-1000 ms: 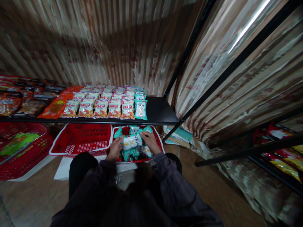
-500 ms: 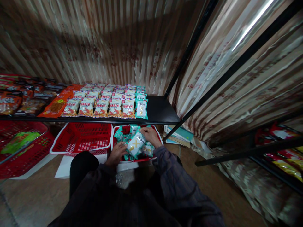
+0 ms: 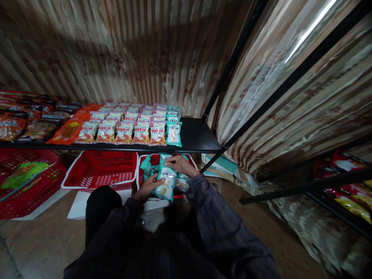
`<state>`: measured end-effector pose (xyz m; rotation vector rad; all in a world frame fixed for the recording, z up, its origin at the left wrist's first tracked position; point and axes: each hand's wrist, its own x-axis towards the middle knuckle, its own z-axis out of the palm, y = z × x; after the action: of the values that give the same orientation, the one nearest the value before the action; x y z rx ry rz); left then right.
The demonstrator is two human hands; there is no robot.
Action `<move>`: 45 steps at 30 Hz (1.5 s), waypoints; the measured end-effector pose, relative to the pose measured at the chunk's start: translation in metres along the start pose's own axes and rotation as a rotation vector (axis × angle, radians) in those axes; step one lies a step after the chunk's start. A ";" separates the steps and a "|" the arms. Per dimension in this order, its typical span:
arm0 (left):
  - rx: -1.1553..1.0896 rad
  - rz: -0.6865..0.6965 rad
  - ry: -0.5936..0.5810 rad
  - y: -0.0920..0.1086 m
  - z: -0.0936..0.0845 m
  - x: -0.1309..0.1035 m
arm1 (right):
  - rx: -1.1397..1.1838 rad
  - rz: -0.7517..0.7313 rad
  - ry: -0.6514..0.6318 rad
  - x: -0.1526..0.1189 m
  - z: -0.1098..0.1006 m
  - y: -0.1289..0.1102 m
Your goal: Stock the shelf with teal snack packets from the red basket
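Note:
My left hand (image 3: 148, 186) grips the left edge of a teal and white snack bag (image 3: 166, 185), thumb on its front. The fingers of my right hand (image 3: 180, 164) are pinched at the bag's top edge. This bag is over the front of a red basket (image 3: 190, 158) with a white rim, where more teal bags (image 3: 147, 166) lie. Above, a row of teal bags (image 3: 173, 133) stands on the black shelf (image 3: 197, 135), right of several rows of white and orange bags (image 3: 124, 132).
Another red basket (image 3: 101, 164) stands to the left, and a further one (image 3: 17, 201) holds a green packet (image 3: 24, 174). Books (image 3: 223, 164) lie under the shelf's right end. Black shelf posts (image 3: 270, 91) slant across the right, near a shelf with red and yellow packets (image 3: 351, 197).
The teal bag has turned more upright and come slightly nearer to me. My right hand has moved left along its top, and my left hand has shifted right and up.

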<state>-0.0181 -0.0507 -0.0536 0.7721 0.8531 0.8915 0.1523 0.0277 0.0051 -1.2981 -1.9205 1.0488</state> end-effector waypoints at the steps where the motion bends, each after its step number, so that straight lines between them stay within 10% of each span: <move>1: -0.023 0.017 0.036 -0.001 -0.001 0.001 | 0.016 -0.005 -0.030 0.000 -0.001 0.003; 16: -0.172 0.055 0.151 0.003 -0.006 0.003 | 0.076 0.173 0.187 0.001 0.008 0.026; 32: -0.419 0.175 0.360 0.026 -0.002 0.023 | 0.768 0.390 0.110 -0.051 0.053 0.022; 45: -0.356 0.198 0.384 0.031 0.010 0.026 | 1.049 0.433 0.300 -0.052 0.077 0.019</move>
<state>-0.0106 -0.0167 -0.0306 0.3814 0.9260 1.3543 0.1171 -0.0389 -0.0530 -1.1174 -0.6365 1.6296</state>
